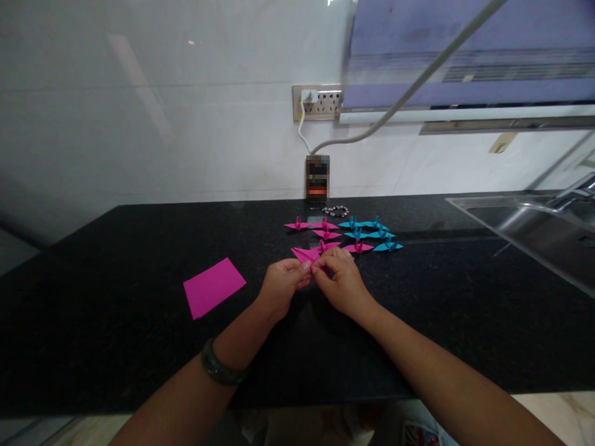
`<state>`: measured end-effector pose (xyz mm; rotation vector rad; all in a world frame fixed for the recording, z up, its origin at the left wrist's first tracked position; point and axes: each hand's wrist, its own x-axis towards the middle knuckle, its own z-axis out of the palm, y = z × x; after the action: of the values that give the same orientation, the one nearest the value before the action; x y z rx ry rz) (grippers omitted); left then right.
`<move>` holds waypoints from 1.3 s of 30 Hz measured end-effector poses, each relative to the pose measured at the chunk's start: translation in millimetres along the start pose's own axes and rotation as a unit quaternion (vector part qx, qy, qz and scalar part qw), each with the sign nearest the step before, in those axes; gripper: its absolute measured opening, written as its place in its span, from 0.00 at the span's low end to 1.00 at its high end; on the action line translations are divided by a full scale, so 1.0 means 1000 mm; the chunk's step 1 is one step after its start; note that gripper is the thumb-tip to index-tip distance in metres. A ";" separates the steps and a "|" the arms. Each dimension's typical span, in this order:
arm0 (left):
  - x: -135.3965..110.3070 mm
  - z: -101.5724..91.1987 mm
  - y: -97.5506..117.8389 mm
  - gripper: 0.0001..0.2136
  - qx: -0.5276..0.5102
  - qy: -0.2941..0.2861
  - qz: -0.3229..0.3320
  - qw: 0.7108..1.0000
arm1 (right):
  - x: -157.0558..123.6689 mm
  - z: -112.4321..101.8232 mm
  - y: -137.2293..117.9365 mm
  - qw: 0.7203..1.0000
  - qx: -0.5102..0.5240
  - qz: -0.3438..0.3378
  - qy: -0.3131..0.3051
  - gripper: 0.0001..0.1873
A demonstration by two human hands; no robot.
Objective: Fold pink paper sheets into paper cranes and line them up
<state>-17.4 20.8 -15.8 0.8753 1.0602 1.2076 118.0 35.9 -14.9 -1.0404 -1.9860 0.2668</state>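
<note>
Both my hands meet over the black countertop (116,322) and pinch a partly folded pink paper piece (304,253). My left hand (282,286) grips its near left side with closed fingers; a dark bracelet sits on that wrist. My right hand (338,280) is closed on the piece's right side. A pointed pink flap sticks out beyond my fingers. Just behind my hands lie several finished pink paper cranes (325,233) and several blue paper cranes (374,234) in rows.
A flat pink paper sheet (214,287) lies to the left of my hands. A beaded bracelet (335,210) and a small upright device (318,178) sit by the wall under a power strip (320,102). A steel sink (534,226) is at the right.
</note>
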 end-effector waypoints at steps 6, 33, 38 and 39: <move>0.001 0.000 -0.004 0.09 0.022 0.018 0.027 0.999 | -0.001 0.004 -0.003 1.000 0.009 0.017 0.018 0.05; 0.000 0.003 -0.010 0.09 0.045 0.054 0.147 0.987 | -0.004 0.011 -0.017 0.989 0.071 0.076 0.100 0.06; 0.000 0.005 -0.006 0.09 -0.003 0.065 0.115 0.991 | -0.003 0.006 -0.017 0.989 0.097 0.069 0.087 0.06; 0.000 0.004 -0.004 0.09 -0.004 0.064 0.109 0.992 | -0.003 0.005 -0.016 0.986 0.111 0.083 0.092 0.05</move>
<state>-12.0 20.3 -18.7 0.9350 1.0804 1.4661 105.5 25.1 -11.4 -1.0460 -1.6657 0.4556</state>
